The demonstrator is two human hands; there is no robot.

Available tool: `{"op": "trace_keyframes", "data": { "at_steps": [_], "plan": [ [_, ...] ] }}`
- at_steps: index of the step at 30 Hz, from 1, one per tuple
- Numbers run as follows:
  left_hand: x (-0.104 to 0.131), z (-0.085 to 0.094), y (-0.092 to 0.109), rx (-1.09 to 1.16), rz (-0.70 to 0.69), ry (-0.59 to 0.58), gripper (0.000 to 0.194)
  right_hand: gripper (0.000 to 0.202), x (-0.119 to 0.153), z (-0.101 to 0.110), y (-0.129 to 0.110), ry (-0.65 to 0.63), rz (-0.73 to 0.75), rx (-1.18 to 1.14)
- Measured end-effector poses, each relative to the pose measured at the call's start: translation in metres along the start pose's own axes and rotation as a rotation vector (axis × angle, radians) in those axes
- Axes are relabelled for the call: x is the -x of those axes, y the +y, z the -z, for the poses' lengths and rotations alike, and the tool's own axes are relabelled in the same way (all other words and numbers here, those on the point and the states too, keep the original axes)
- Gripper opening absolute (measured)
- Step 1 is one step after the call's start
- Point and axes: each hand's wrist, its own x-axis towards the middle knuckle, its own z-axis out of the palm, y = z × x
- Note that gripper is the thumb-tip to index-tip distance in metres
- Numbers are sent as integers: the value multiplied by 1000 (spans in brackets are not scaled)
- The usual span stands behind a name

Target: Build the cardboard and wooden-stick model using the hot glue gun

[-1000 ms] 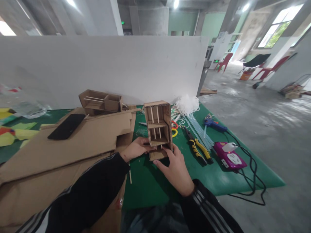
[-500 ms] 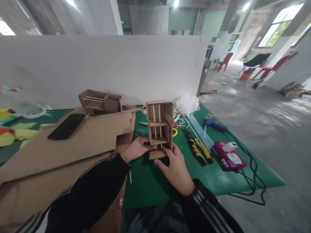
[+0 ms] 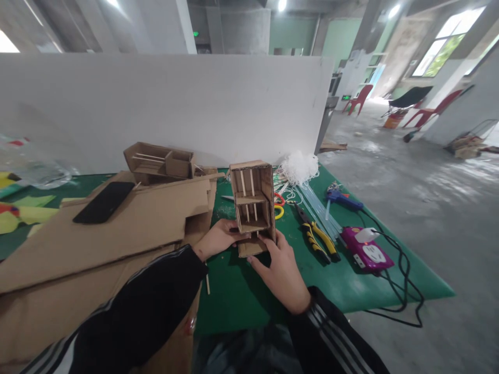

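A small cardboard box frame [image 3: 272, 208] with open compartments and thin wooden sticks inside stands on the green tabletop in front of me, tilted slightly to the left. My left hand [image 3: 223, 239] grips its lower left side, the fingertips reaching to the lower shelf. On the lower right, my right hand [image 3: 283, 265] holds it with the fingers behind the right wall and inside the bottom compartment, the thumb near the base. Parts of the fingers are hidden by the cardboard. Scissors [image 3: 279, 212] with red and yellow handles lie partly behind the box.
Cardboard sheets [image 3: 148, 213] with a black phone [image 3: 104, 202] on top cover the left. A second cardboard box [image 3: 159, 162] sits behind. To the right lie pliers [image 3: 317, 239], glue sticks [image 3: 312, 202], a blue glue gun [image 3: 345, 200] and a purple power strip [image 3: 368, 252] with cables.
The top of the cardboard box has tipped a little to the left. Both hands keep nearly the same hold, and the view has shifted slightly.
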Motion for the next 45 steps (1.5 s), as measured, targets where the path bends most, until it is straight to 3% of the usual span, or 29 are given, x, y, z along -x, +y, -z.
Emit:
{"op": "trace_keyframes", "data": {
  "at_steps": [13, 45],
  "plan": [
    [-6, 3, -8, 0, -28, -11, 37, 43, 0, 2, -2, -9, -14, 4],
    [-2, 3, -4, -51, -36, -25, 42, 47, -1, 2, -2, 8, 3, -19]
  ]
}}
